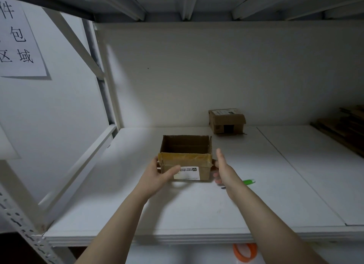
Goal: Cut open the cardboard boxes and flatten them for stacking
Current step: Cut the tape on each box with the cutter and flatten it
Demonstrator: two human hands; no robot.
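Camera: head-worn, wide-angle.
Facing: forward and down, 12 o'clock, onto white shelf (275, 185).
Nearness: close to cardboard box (185, 163).

Parcel stockroom, this: a perforated metal rack upright (25, 232) near left, a broad white shelf board (197, 214), and a paper sign (17, 41) in Chinese characters up on the left. Far right, flattened cardboard (346, 125) lies stacked, with a labelled carton (226, 121) far back on the shelf.
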